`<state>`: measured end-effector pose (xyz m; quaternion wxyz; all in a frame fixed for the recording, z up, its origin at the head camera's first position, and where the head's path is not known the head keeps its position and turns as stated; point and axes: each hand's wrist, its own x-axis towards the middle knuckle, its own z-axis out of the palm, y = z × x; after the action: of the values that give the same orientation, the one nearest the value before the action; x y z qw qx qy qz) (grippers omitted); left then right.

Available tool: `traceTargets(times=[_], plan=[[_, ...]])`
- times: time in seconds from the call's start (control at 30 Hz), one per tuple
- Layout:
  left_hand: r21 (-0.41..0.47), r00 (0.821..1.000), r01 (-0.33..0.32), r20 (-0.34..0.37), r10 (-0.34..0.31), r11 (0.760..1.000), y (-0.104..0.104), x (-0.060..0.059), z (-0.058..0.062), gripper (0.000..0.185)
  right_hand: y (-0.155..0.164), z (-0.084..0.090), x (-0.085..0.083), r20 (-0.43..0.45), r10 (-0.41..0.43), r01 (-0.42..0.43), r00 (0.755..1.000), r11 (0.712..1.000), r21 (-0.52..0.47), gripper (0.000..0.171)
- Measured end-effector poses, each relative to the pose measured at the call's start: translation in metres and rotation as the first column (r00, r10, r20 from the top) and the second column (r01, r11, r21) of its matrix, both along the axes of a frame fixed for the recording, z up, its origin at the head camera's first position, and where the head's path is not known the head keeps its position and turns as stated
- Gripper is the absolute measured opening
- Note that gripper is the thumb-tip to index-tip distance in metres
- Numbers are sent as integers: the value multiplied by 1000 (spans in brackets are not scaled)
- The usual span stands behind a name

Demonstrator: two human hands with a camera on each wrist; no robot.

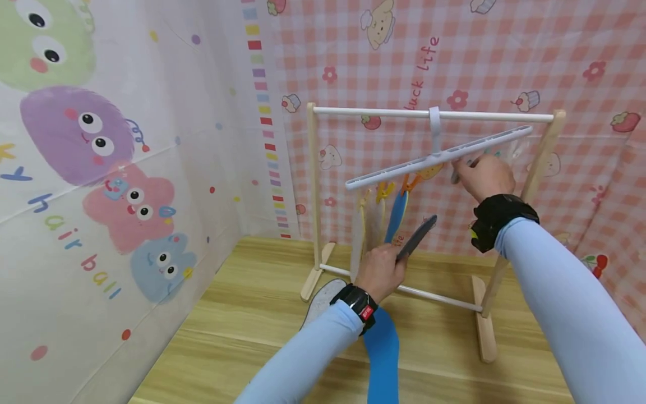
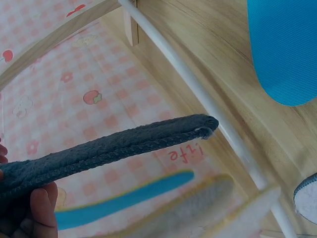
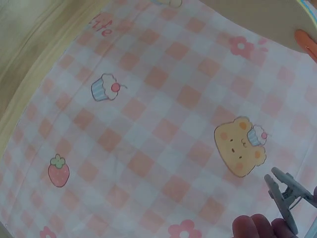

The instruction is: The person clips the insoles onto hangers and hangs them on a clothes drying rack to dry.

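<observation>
My left hand (image 1: 381, 272) grips a dark grey fuzzy insole (image 1: 418, 237) by one end; in the left wrist view its stitched edge (image 2: 124, 149) faces the camera. Higher up, my right hand (image 1: 489, 177) pinches a grey clothespin (image 3: 289, 196) below the right half of a white hanger (image 1: 404, 169). Nothing shows between the clothespin's tips. The hanger tilts, its right end higher. From its left half hang a blue insole (image 1: 397, 216) on an orange clothespin (image 1: 411, 182), a greyish insole (image 1: 374, 221) on a yellow clothespin (image 1: 384, 191), and a pale insole (image 1: 358, 241).
The hanger hooks over the white top bar (image 1: 373, 112) of a wooden rack (image 1: 314, 185). A blue insole (image 1: 382, 353) and a pale grey, dark-edged insole (image 1: 323, 297) lie on the wood-grain table (image 1: 227, 336). Printed curtains (image 1: 303, 56) stand behind and at the left.
</observation>
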<state>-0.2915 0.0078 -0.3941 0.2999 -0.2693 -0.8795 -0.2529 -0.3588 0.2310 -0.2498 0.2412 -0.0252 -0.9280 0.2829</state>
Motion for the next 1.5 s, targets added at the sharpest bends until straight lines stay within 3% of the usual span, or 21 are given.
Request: traceTargets(times=[0.4,0.7,0.93,1.33,1.5], plan=[[24,1000,-23,-3,23,999,3,-9,5,15,-26,-6,8,-37,65,-65,997,998,8,58],[-19,991,-136,5,136,991,4,-15,4,30,-43,-5,15,-58,26,-24,998,999,32,57],[-44,972,-235,-8,235,971,8,-17,6,35,-54,-6,20,-92,-11,13,996,1000,28,52],[-96,947,-313,38,318,945,13,-23,6,28,-61,-5,25,-144,-20,26,989,999,39,52],[-131,943,-322,47,330,938,18,-26,14,28,-63,-5,28,-141,-31,39,989,998,56,57]])
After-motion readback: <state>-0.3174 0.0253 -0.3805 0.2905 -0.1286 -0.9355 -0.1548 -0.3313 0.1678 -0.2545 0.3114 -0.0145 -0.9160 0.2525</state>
